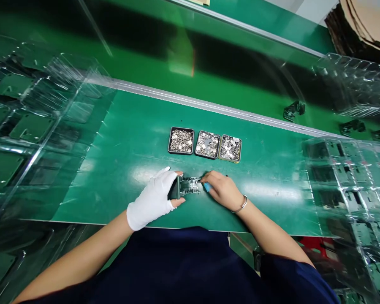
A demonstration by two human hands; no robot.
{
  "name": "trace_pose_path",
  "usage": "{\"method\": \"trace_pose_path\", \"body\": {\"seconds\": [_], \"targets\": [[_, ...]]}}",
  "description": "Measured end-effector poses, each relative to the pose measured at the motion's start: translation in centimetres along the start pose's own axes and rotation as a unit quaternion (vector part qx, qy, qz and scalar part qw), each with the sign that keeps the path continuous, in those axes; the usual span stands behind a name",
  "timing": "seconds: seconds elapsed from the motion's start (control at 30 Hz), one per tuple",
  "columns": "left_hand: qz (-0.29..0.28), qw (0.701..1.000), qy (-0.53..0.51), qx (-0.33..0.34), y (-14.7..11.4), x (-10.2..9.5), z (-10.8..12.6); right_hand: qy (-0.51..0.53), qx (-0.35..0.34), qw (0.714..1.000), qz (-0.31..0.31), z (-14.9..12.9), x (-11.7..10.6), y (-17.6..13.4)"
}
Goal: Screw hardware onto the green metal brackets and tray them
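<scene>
My left hand [153, 198], in a white glove with bare thumb tip and fingertip, is closed around a dark green part with a metal mechanism [189, 185]. The part rests low over the green table, its mechanism side turned to the right. My right hand [220, 188], bare with a blue covering on one finger, pinches at the right end of the mechanism. Whatever lies between its fingertips is too small to make out. Beyond the hands stand a left tray of small metal pieces [181, 153], a middle tray [206, 156] and a right tray [229, 160].
Clear plastic trays holding green parts [34, 156] line the left side. More compartment trays [351, 177] stand on the right. A metal rail [183, 100] runs along the table's far edge. Behind it sits a loose dark part [294, 110]; stacked cardboard [367, 29] is at upper right.
</scene>
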State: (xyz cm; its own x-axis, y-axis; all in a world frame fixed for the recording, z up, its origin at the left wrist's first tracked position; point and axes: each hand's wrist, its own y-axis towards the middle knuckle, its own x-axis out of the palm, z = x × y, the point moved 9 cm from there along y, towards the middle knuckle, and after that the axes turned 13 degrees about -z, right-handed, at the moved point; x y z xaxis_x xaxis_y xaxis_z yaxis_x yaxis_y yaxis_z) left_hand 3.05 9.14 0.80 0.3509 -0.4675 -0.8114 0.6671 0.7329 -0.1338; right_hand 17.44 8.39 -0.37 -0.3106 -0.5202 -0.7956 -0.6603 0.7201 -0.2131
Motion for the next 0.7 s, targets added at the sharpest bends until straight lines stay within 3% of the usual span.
{"method": "trace_pose_path", "body": {"seconds": [0.17,0.3,0.5,0.7], "targets": [[-0.010,1.000,-0.001,-0.012,-0.10,0.18,-0.28,-0.023,-0.002,1.000,-0.003,-0.40,0.23,0.20],[-0.016,1.000,-0.009,-0.017,-0.06,0.22,-0.33,-0.036,0.035,0.999,-0.018,-0.34,0.35,0.36],[-0.014,1.000,-0.013,-0.015,0.03,0.24,-0.35,0.033,0.024,0.998,-0.039,-0.46,0.10,0.06],[-0.007,0.999,-0.031,-0.005,0.02,0.11,-0.36,-0.036,0.053,0.994,-0.088,-0.80,0.54,0.16]]}}
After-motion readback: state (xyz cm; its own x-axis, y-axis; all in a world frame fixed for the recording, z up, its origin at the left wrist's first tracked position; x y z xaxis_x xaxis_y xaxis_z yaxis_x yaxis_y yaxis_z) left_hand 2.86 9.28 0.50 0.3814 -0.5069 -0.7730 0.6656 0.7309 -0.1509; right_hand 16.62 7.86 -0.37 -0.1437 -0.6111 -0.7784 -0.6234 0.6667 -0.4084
